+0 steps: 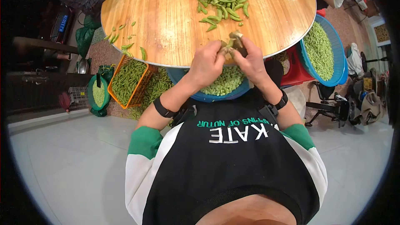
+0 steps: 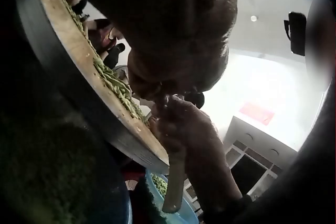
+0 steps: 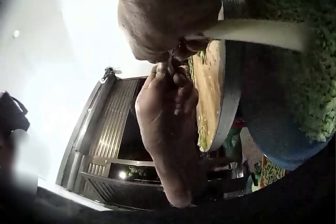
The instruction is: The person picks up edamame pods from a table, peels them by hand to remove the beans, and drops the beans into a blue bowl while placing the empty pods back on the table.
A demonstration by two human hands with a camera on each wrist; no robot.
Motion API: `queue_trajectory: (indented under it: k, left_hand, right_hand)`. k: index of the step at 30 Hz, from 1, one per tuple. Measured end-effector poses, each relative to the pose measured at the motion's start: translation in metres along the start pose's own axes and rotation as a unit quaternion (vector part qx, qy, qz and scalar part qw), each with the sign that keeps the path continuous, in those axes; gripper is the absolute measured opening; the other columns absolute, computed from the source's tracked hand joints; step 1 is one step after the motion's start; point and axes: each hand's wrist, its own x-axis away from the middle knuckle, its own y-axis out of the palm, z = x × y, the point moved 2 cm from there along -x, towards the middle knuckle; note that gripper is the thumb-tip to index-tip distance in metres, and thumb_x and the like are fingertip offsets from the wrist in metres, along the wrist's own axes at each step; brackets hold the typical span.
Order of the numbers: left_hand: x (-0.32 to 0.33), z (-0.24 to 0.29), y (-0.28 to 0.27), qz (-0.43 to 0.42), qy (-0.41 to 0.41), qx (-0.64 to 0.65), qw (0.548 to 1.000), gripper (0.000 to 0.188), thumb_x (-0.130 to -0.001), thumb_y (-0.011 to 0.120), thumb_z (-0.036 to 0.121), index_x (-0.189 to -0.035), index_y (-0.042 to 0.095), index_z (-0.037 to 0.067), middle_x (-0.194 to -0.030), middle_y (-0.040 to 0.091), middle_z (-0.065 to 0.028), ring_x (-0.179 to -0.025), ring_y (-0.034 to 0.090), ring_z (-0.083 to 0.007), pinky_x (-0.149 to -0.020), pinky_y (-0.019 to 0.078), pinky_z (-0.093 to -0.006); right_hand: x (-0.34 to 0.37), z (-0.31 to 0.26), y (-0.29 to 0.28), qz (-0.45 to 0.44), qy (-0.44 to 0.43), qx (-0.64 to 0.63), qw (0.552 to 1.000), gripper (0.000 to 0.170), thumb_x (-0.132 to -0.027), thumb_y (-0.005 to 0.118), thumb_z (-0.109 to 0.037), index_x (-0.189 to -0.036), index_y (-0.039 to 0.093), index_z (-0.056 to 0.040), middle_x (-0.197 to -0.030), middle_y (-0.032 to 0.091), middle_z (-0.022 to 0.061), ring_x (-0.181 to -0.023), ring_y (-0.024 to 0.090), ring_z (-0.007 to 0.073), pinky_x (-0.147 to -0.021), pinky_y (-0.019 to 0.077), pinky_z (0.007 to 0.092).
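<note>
Both hands meet at the near edge of the round wooden table [image 1: 166, 25], above a blue basin of shelled green beans [image 1: 225, 82]. The left hand [image 1: 207, 64] and right hand [image 1: 252, 61] have bent fingers and pinch a small greenish pod [image 1: 230, 46] between them, mostly hidden by the fingertips. In the left wrist view the right hand [image 2: 191, 134] touches the left hand [image 2: 178, 40]; a pale, elongated thing [image 2: 176, 187] juts from the right hand, its nature unclear. A pile of green pods [image 1: 225, 3] lies beyond the hands.
On the left stand an orange crate of pods [image 1: 127, 81] and a green-rimmed container of beans [image 1: 98, 93]. A large blue basket of beans [image 1: 318, 50] and a red stool [image 1: 296, 68] stand right. Scattered pods [image 1: 127, 46] lie along the table's left edge. Other people sit at the far sides.
</note>
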Motion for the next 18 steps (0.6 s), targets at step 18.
queue_trajectory:
  k: [18]
  left_hand:
    - [0.031,-0.020,0.011,-0.071,-0.088,0.112,0.987,0.017,-0.075,0.055,0.006,-0.090,0.052,-0.002,-0.076,0.055,-0.0223,-0.067,0.058,-0.0317,-0.063,0.0456,-0.0379]
  right_hand:
    - [0.008,-0.010,-0.007,-0.064,-0.094,0.103,0.988,0.018,-0.074,0.062,0.000,-0.089,0.053,0.0008,-0.076,0.052,0.0174,-0.068,0.054,0.0344,-0.060,0.0440,0.0374]
